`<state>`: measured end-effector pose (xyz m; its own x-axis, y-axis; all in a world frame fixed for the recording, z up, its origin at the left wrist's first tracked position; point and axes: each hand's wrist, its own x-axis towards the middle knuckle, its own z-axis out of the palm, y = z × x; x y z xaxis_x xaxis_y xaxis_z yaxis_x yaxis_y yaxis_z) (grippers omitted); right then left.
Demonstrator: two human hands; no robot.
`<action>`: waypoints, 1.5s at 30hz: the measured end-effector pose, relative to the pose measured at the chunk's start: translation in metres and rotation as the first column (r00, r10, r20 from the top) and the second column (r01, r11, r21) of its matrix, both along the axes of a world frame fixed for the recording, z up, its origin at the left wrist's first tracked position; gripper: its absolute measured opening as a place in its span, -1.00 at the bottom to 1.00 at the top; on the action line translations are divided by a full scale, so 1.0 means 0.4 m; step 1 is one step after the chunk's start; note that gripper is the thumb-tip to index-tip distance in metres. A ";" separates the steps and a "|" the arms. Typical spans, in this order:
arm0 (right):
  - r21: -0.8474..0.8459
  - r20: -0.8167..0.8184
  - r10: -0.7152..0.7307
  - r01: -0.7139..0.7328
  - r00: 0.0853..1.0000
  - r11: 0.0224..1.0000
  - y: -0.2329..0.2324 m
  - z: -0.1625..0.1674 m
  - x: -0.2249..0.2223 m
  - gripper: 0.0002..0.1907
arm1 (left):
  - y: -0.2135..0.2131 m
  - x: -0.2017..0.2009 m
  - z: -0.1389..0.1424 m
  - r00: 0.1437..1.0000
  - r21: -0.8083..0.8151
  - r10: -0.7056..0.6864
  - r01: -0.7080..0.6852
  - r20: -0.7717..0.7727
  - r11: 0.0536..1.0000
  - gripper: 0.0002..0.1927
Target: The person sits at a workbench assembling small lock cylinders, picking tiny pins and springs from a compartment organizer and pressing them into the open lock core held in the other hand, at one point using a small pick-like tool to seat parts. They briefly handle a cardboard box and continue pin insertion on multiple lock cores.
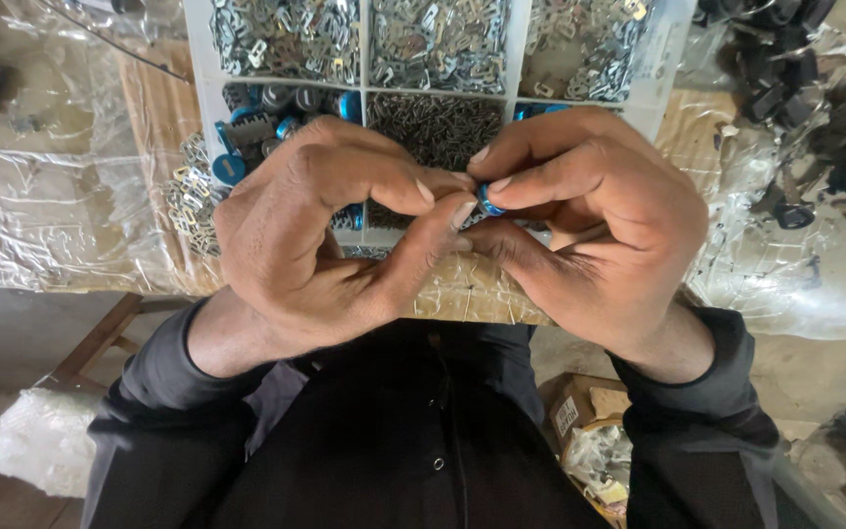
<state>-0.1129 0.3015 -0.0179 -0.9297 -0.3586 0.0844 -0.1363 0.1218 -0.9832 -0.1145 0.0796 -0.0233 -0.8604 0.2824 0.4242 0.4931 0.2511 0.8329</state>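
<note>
Both hands — left (315, 245), right (589, 225) — raised together, fingertips pinched and touching, wrists bent inward, dark sleeves.

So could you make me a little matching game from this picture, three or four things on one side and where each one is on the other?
Things:
1. small blue part
2. white divided tray
3. clear plastic sheet
4. cardboard box

Places:
A. on the floor, lower right
B. pinched between the fingertips of both hands
C. spread over the bench at left
D. on the bench beyond the hands, holding metal pieces

Pairs: 1-B, 2-D, 3-C, 4-A
</note>
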 end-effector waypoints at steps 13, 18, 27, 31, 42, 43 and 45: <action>0.000 0.000 0.000 0.000 1.000 1.000 0.000 0.008 -0.001 -0.77 | -0.004 0.000 0.006 0.997 0.009 -0.055 0.055 0.054 0.998 -0.74; 0.085 -0.044 -0.027 0.030 0.999 0.996 0.004 0.011 0.005 -0.80 | -0.006 0.009 -0.031 0.999 -0.019 0.000 -0.001 -0.041 1.000 -0.73; -0.130 0.058 -0.112 0.119 0.992 0.984 0.008 -0.020 -0.013 -0.67 | 0.022 -0.030 0.029 0.967 -0.457 0.101 -0.201 -0.233 0.866 -0.79; -0.106 0.170 -0.127 0.147 0.977 0.984 0.018 -0.005 -0.003 -0.62 | 0.036 -0.026 0.035 0.982 -0.576 0.066 -0.157 -0.176 0.802 -0.81; 0.006 0.040 -0.058 0.058 0.998 0.998 0.021 0.005 -0.002 -0.68 | 0.000 -0.017 0.011 0.994 -0.223 0.005 -0.031 -0.113 0.974 -0.80; 0.010 0.032 -0.049 0.048 0.998 0.999 0.021 0.005 -0.002 -0.70 | 0.001 -0.020 0.013 0.996 -0.189 -0.018 0.002 -0.082 0.982 -0.80; 0.014 0.001 -0.032 0.032 0.999 0.999 0.021 0.003 -0.002 -0.72 | 0.003 -0.024 0.017 0.999 -0.119 -0.045 0.042 -0.022 0.992 -0.78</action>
<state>-0.1137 0.3100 -0.0169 -0.9407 -0.3300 0.0785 -0.1309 0.1397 -0.9815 -0.1241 0.0808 -0.0165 -0.8359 0.3687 0.4067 0.5258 0.3249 0.7861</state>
